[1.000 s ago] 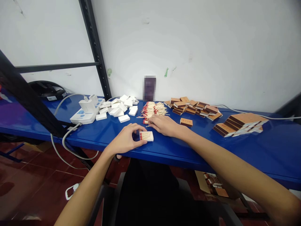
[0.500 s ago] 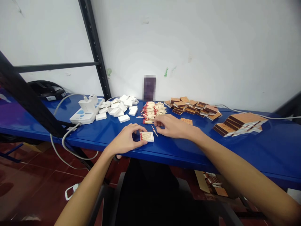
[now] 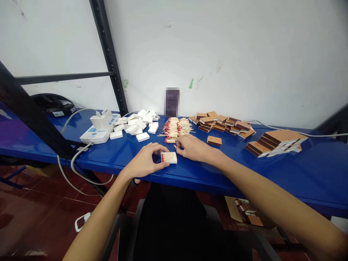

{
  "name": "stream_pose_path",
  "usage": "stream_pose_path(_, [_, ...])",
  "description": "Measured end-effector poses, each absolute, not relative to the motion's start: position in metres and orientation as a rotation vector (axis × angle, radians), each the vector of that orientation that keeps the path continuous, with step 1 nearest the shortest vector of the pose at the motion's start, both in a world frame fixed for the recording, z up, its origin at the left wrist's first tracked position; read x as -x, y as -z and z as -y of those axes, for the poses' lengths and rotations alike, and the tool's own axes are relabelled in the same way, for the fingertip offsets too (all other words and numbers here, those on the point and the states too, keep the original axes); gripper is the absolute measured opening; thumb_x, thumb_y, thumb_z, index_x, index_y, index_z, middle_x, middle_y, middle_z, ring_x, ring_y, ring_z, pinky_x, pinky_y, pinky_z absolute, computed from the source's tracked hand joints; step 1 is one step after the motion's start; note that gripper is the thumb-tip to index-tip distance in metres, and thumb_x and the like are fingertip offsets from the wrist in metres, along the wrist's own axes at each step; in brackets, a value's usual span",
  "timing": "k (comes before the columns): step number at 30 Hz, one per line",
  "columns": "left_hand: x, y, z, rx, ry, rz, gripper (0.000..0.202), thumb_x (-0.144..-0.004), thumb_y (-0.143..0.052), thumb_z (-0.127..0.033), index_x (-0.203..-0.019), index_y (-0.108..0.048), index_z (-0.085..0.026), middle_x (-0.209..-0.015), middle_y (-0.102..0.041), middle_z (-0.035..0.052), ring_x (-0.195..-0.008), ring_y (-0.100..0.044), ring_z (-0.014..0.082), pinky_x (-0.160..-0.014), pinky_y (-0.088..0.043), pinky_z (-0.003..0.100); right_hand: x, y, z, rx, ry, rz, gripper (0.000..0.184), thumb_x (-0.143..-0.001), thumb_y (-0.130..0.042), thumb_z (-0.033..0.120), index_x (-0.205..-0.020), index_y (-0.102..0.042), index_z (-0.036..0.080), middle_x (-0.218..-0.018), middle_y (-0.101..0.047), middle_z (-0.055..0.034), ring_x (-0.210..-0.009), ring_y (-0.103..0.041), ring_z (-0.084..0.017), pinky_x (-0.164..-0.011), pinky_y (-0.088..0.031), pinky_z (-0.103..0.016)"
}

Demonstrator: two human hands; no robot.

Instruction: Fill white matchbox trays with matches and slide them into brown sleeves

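My left hand [image 3: 146, 158] grips a small white matchbox tray [image 3: 174, 158] by its left end, thumb in front and fingers behind. Inside the tray lie several red-tipped matchsticks [image 3: 168, 157], heads to the left. Just right of the tray, my right hand [image 3: 190, 147] is closed low over the blue table, its fingertips pinched on matchsticks [image 3: 174, 146]; only a small red-tipped end shows. Behind that hand is a big heap of loose matches [image 3: 176, 127], most heads pointing left.
White trays [image 3: 137, 125] are piled at the back left, near a power strip [image 3: 95, 136] with cables. Brown matchboxes [image 3: 220, 122] form a heap at the back right, with one single matchbox [image 3: 214, 140] in front. Stacked matchboxes [image 3: 277, 142] stand farther right on the blue table [image 3: 304, 174].
My right hand has moved slightly left and closed over the loose matchsticks lying beside the tray. The single brown matchbox is now fully uncovered. My left hand holds the tray as before.
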State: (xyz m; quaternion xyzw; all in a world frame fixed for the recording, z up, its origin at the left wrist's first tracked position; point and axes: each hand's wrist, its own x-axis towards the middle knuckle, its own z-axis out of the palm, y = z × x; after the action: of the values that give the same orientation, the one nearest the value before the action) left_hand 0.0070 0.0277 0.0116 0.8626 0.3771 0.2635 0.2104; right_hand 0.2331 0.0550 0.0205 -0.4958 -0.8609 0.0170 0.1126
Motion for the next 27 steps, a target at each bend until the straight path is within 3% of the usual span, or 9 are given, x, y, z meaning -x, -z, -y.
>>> stream_pose_path(10, [-0.008,-0.010,-0.028,-2.450,-0.725,-1.086,0.031,-0.082,-0.071,-0.036,-0.109,-0.066,-0.024,-0.103,-0.066,0.0033,-0.093,-0.056,0.0212,-0.087,-0.044,0.037,-0.230,-0.044,-0.049,1.495,-0.168,2.821,0.006,-0.072,-0.058,0.018,-0.067,-0.061,0.017,-0.064,-0.060,-0.0025,-0.055,-0.047,-0.013,-0.053,-0.027,-0.027])
stream_pose_path(15, [-0.008,-0.008,-0.029,-2.445,-0.802,-1.088,0.028,-0.083,-0.069,-0.035,-0.109,-0.065,-0.023,-0.105,-0.064,0.0035,-0.094,-0.057,0.0216,-0.089,-0.045,0.038,-0.233,-0.047,-0.052,1.422,-0.207,2.824,0.006,-0.075,-0.058,0.019,-0.069,-0.059,0.018,-0.064,-0.059,-0.0019,-0.059,-0.048,-0.014,-0.053,-0.029,-0.026])
stream_pose_path(22, [-0.008,-0.007,-0.029,-2.483,-0.941,-1.091,0.028,-0.086,-0.062,-0.021,-0.114,-0.059,-0.023,-0.112,-0.061,0.0038,-0.105,-0.056,0.0219,-0.095,-0.043,0.036,-0.236,-0.046,-0.052,1.450,-0.221,2.814,0.008,-0.079,-0.059,0.017,-0.072,-0.057,0.018,-0.072,-0.061,-0.0044,-0.065,-0.049,-0.016,-0.057,-0.031,-0.026])
stream_pose_path(27, [-0.008,-0.006,-0.029,-2.484,-0.902,-1.107,0.027,-0.088,-0.063,-0.027,-0.114,-0.058,-0.022,-0.110,-0.062,0.0036,-0.104,-0.056,0.0225,-0.096,-0.042,0.037,-0.243,-0.049,-0.054,1.326,-0.271,2.752,0.010,-0.080,-0.057,0.018,-0.071,-0.052,0.019,-0.066,-0.055,-0.0001,-0.060,-0.044,-0.013,-0.057,-0.028,-0.026])
